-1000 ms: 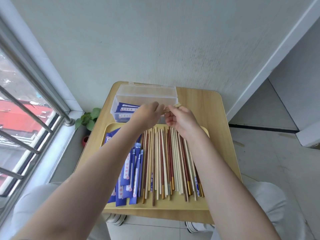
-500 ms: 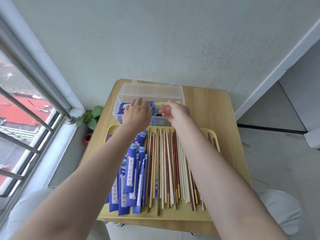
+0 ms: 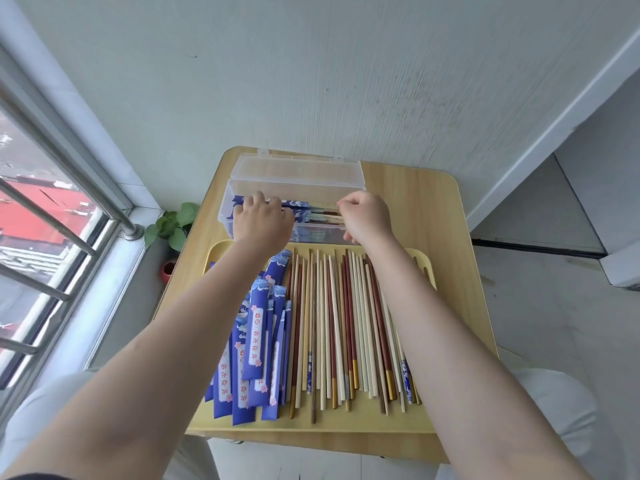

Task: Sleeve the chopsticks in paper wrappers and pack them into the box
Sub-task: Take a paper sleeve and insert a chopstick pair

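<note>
Your left hand (image 3: 263,221) sits over the left half of the box (image 3: 298,187), fingers curled down onto the blue sleeved pairs (image 3: 304,213) inside. Whether that grip pinches a sleeve or only presses on it, you cannot tell: the fingertips are hidden behind the knuckles.

Your right hand (image 3: 365,216) is at the box's right end, grip closed, thumb and fingers pinching the bare ends of a sleeved pair where they stick out of the paper. That pair lies with its long axis left to right across the frame, along the box's length, sleeve end toward frame left, bare ends toward frame right.

The box is clear plastic, lid (image 3: 301,168) open and standing behind it, at centre frame on the far part of the tabletop (image 3: 433,216).

Below it, on the yellow tray (image 3: 346,424): empty blue wrappers (image 3: 256,344) piled lower left of centre; loose chopsticks (image 3: 343,327) just beside them to the right, long axes running top to bottom of frame.
</note>
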`<state>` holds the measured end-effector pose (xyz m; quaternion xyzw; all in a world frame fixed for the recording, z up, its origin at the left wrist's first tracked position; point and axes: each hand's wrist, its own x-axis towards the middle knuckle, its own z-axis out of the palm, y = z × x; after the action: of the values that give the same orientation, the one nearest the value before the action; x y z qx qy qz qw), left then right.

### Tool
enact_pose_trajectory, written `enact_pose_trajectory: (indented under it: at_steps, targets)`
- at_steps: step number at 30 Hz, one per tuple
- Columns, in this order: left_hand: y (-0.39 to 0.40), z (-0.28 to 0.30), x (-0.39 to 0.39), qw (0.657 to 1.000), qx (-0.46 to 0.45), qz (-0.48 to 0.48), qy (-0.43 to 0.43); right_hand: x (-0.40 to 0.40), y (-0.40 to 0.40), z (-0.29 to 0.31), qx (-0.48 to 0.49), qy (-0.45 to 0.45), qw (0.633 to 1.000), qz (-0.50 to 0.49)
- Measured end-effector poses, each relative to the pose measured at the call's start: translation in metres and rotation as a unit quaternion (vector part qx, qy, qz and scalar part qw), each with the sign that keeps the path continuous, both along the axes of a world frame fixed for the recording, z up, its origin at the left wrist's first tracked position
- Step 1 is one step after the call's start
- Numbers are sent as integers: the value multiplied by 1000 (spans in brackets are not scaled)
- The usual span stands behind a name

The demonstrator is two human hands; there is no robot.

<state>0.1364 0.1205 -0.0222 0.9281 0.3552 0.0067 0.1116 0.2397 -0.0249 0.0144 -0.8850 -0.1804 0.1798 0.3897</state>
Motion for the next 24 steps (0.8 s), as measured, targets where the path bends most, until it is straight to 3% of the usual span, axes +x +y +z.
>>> enact_pose_trajectory:
  at_steps: [4,6,8,10,12,14,17,24]
  targets:
    - [4,0,-5,998,-56,3,11,-9,0,-3,-5,-63,997,49]
    - [0,4,-8,998,-45,23,-49,-18,-2,-3,-5,-79,994,75]
    - [-9,9,-16,989,-11,37,-143,-34,-5,-6,-23,-41,990,135]
    - [-20,17,-30,979,-42,73,-185,-56,-8,-12,-83,21,975,203]
    - [-27,19,-44,983,-99,104,-118,-77,-9,-21,-175,55,947,263]
    - [-33,12,-64,991,-102,81,16,-97,-12,-32,-232,79,924,294]
    - [-43,-2,-89,985,-110,54,119,-114,-18,-43,-222,85,931,275]
    - [-66,-8,-108,987,-116,104,32,-137,-45,-45,-127,57,971,196]
